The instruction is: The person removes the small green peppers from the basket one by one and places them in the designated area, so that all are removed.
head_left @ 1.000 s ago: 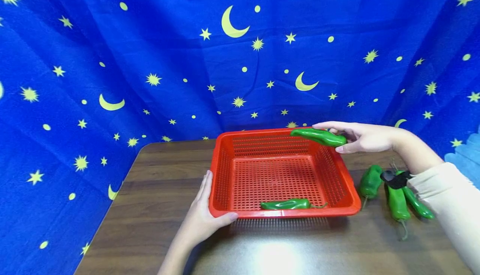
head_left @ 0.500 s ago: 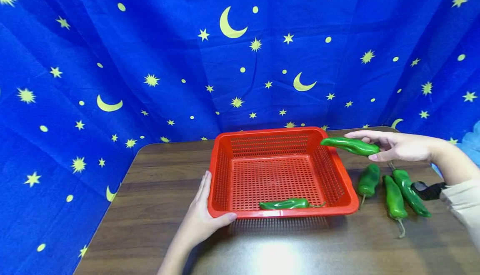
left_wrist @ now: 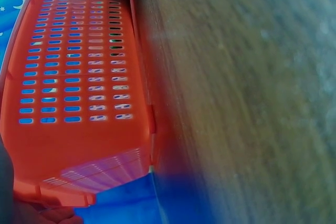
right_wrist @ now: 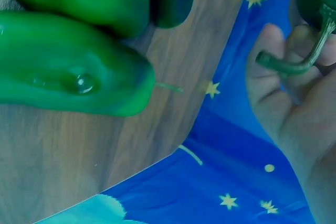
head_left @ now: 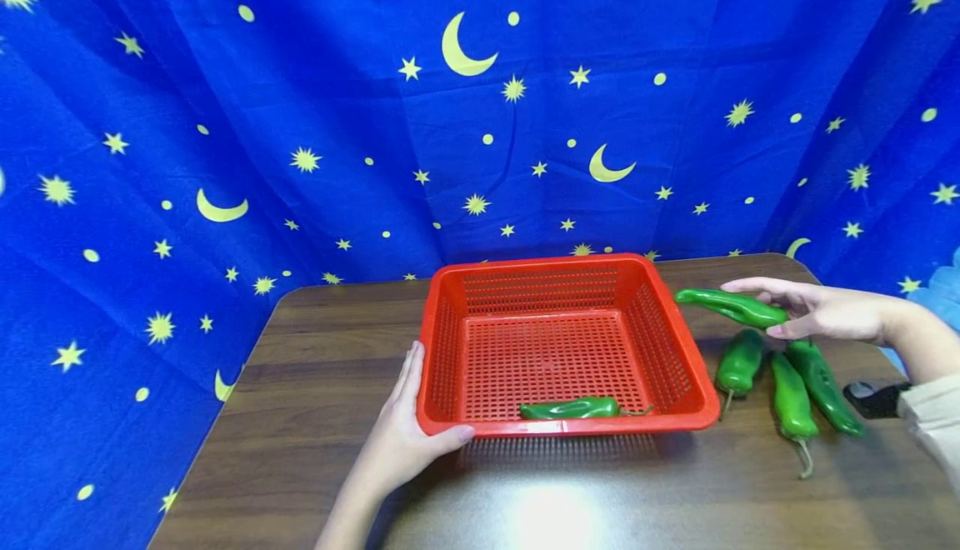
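Observation:
A long green pepper point(head_left: 735, 307) is pinched between the thumb and fingers of my right hand point(head_left: 828, 310), just right of the basket's rim. Its curved stem point(right_wrist: 304, 61) sticks out by the palm in the right wrist view. Below this hand lie three more peppers on the table: a dark one point(head_left: 740, 362) beside the basket, a lighter one point(head_left: 792, 400) and another dark one point(head_left: 827, 387). My left hand point(head_left: 408, 429) holds the front left corner of the red plastic basket point(head_left: 558, 427), thumb on the front rim and fingers along the left side. One pepper point(head_left: 573, 408) lies inside, along the front wall.
The wooden table point(head_left: 315, 383) bears the basket and the loose peppers. Behind it hangs a blue curtain point(head_left: 360, 100) with yellow stars and moons. In the left wrist view, the slotted basket wall point(left_wrist: 73, 77) stands over the tabletop. A black strap point(head_left: 873, 400) is on my right wrist.
My right hand has moved right and lower from over the basket's back right corner, carrying its pepper outside the basket. The left hand and the basket have stayed put.

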Demonstrator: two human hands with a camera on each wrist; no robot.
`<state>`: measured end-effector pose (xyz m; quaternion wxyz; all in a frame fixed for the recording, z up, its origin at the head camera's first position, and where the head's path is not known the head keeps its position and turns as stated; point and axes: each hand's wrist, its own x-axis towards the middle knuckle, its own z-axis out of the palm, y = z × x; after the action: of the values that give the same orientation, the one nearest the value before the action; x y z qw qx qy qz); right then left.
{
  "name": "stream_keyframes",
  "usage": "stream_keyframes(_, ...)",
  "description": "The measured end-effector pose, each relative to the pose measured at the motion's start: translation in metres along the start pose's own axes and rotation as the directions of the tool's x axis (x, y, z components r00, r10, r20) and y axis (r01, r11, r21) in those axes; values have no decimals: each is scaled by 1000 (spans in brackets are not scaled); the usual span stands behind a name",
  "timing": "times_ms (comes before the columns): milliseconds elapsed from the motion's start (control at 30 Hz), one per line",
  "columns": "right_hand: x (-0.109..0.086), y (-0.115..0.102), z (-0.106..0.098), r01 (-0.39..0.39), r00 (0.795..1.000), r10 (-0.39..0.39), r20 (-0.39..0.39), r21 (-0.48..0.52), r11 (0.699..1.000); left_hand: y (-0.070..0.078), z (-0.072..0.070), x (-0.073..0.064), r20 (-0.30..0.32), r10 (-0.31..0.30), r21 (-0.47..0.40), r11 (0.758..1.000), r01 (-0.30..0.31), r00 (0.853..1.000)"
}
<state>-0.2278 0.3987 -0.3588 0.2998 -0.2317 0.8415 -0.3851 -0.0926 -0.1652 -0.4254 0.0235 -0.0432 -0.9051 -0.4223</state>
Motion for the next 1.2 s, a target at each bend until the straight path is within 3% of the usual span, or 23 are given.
stream_keyframes(167, 0, 13, -4, -6, 1000, 5, -13, -57, 998, 0, 0, 0, 0, -4, -6, 1000, 4, 1000)
stream_keyframes(367, 11, 26, -3, 43, 999, -43, 8, -35, 998, 0, 0, 0, 6, -19, 1, 1000, 19, 1000)
stream_keyframes(567, 29, 27, -1, -38, 992, 20, -123, -142, 989, -1, 0, 0, 4, -21, 4, 1000, 21, 1000)
stream_keyframes(667, 38, 26, 0, -36, 985, 4, -173, -178, 983, -2, 0, -1, 0, -17, 0, 1000, 17, 1000)
stream_keyframes(967, 55, 29, 7, -16, 982, 0, -191, -80, 997, -1, 0, 0, -6, -18, 8, 1000, 18, 1000)
stream_keyframes(1200, 63, 29, 10, -44, 983, 21, -185, -120, 992, 0, 0, 0, -5, -8, 8, 1000, 8, 1000)
